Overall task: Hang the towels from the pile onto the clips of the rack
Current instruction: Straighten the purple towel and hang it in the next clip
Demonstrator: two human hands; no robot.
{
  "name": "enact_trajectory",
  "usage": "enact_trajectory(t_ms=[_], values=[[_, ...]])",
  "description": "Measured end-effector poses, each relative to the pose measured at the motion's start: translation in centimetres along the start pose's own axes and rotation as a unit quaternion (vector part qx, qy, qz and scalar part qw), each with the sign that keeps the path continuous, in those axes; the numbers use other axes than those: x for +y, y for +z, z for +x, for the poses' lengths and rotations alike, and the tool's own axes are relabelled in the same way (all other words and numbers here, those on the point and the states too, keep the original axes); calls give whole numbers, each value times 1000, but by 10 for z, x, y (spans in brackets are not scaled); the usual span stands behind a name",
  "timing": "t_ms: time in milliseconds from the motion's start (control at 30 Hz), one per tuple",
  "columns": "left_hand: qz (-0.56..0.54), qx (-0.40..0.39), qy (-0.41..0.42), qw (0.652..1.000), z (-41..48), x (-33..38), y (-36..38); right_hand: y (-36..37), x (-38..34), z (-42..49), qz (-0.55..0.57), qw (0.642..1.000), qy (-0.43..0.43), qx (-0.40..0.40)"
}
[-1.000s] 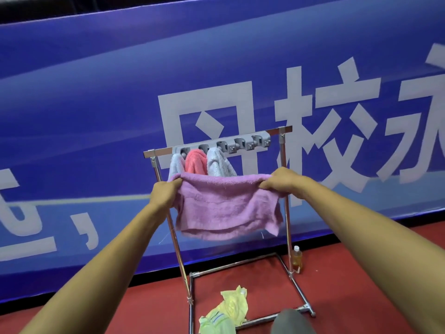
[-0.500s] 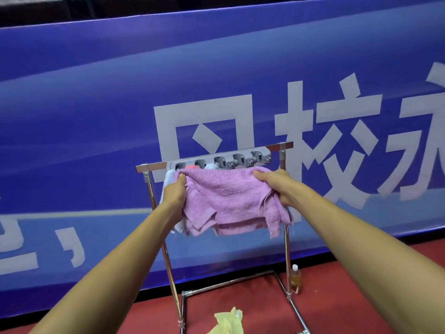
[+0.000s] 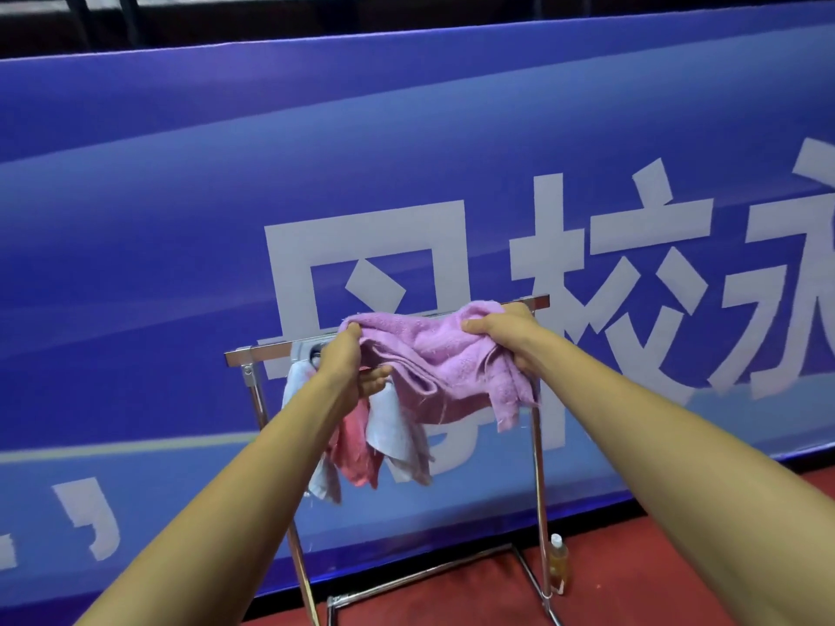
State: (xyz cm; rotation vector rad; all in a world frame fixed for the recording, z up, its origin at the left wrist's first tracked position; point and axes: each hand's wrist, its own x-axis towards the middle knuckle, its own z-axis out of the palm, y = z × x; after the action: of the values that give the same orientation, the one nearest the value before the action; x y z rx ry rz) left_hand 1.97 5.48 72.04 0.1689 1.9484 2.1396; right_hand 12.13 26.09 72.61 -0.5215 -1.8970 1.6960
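A purple towel (image 3: 433, 354) is bunched up against the top bar of the chrome rack (image 3: 537, 467), covering most of the grey clip strip (image 3: 303, 351). My left hand (image 3: 350, 368) pinches its left corner and my right hand (image 3: 501, 332) grips its right end at the bar. Below hang a pale blue towel (image 3: 293, 386), a pink towel (image 3: 350, 449) and a light lavender towel (image 3: 397, 440) from the left clips. Only the leftmost clip shows; the others are hidden behind the purple towel.
A large blue banner (image 3: 180, 219) with white characters stands right behind the rack. The floor (image 3: 677, 571) is red. A small bottle of yellow liquid (image 3: 559, 560) stands by the rack's right foot. The towel pile is out of view.
Both hands have raised the purple towel from below the bar up to the clip strip and bunched it. The view moved closer and upward, so the yellow pile on the floor left the frame.
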Motion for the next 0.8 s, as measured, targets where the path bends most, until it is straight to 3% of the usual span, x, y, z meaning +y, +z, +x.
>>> enact_trajectory(t_ms=[200, 400, 600, 733, 800], values=[[12, 9, -1, 1000, 18, 2, 7, 2, 5, 27, -12, 1000, 8, 6], [-18, -14, -1, 1000, 30, 2, 10, 6, 12, 54, -90, 994, -3, -55], [1, -1, 2, 1000, 40, 4, 16, 10, 13, 73, -164, 986, -21, -7], [92, 47, 59, 993, 53, -3, 18, 11, 9, 70, -248, 967, -52, 11], [226, 111, 131, 959, 62, -5, 17, 12, 12, 73, -284, 956, -73, 22]])
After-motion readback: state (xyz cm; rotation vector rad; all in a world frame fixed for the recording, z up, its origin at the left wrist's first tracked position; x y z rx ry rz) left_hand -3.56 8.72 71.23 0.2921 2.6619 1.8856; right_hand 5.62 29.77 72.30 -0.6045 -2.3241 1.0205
